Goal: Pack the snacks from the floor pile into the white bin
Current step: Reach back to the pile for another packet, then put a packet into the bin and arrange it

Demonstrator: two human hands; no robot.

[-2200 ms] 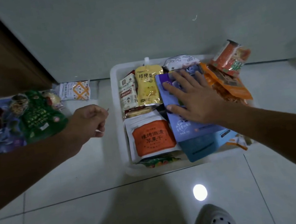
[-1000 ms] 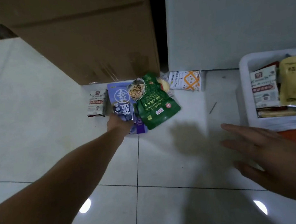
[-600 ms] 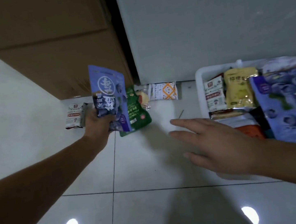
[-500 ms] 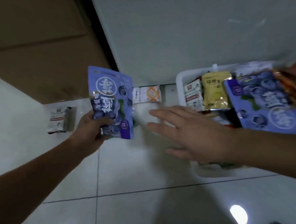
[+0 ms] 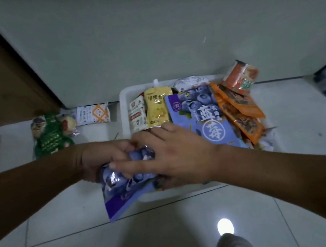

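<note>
Blueberry pouch (image 5: 123, 188): clasped in left grip (image 5: 98, 158), right grip (image 5: 179, 156) flat atop. Best laid flat, white bin (image 5: 123, 107) right of grips.

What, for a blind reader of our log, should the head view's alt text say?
A left hand grips a purple blueberry pouch at the white bin's near corner, the right hand on top. Snacks heap the bin; a green pouch lies on the floor.

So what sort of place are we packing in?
Probably a room in a home, seen at floor level: glossy white floor tiles, a plain pale wall, and a slippered foot near the white bin of snacks.
</note>
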